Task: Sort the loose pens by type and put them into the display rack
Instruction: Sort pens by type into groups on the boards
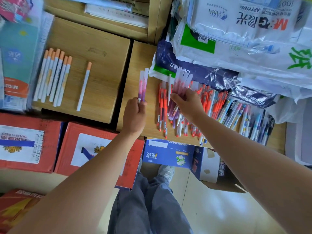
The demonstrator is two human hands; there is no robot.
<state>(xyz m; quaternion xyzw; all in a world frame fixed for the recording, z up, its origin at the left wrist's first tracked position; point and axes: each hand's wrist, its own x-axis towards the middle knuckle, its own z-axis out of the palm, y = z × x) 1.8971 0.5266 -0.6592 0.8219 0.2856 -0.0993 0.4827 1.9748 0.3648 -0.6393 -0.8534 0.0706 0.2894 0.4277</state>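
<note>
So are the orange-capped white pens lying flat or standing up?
Lying flat: the orange-capped pens rest side by side on the wooden board, one apart.

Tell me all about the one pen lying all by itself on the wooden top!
The lone pen is long and thin, with a white barrel that looks like plastic and an orange cap on its far end. It lies flat on the light wooden top, tilted a bit, cap pointing away from the person. Only the wood touches it. The row of matching pens lies apart on its left.
</note>
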